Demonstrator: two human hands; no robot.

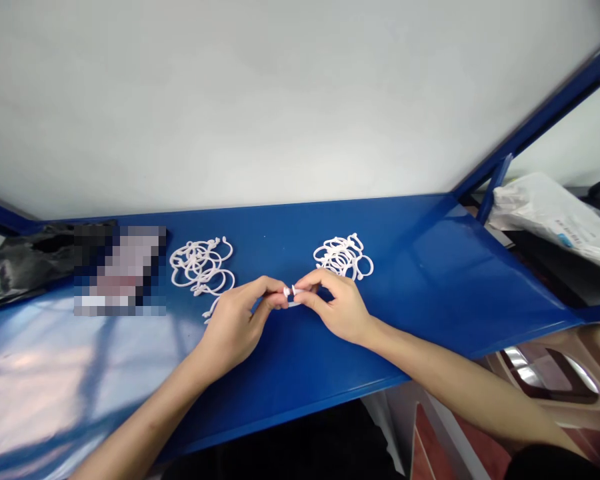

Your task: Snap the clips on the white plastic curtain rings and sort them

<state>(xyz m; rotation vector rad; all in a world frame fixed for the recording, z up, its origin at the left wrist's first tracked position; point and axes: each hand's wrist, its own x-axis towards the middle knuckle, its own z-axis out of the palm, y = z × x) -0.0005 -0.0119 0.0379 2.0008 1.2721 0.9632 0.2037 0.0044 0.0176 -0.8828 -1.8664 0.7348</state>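
Between my fingertips, above the blue surface, is a small white plastic curtain ring (293, 304) with knob-like ends. My left hand (237, 321) pinches one end with thumb and forefinger. The other end is pinched by my right hand (341, 308). A narrow gap shows between the two ends, and the fingers hide much of the ring. Left of my hands lies a loose pile of white rings (197, 265), a few reaching close to my left wrist. A second pile of white rings (341, 253) lies just beyond my right hand.
The blue metal shelf (280, 360) runs back to a pale wall (280, 100). At left lie a black plastic bag (30, 257) and a blurred-out flat object (125, 267). A white plastic package (560, 213) is at right, beyond the blue frame post (497, 187).
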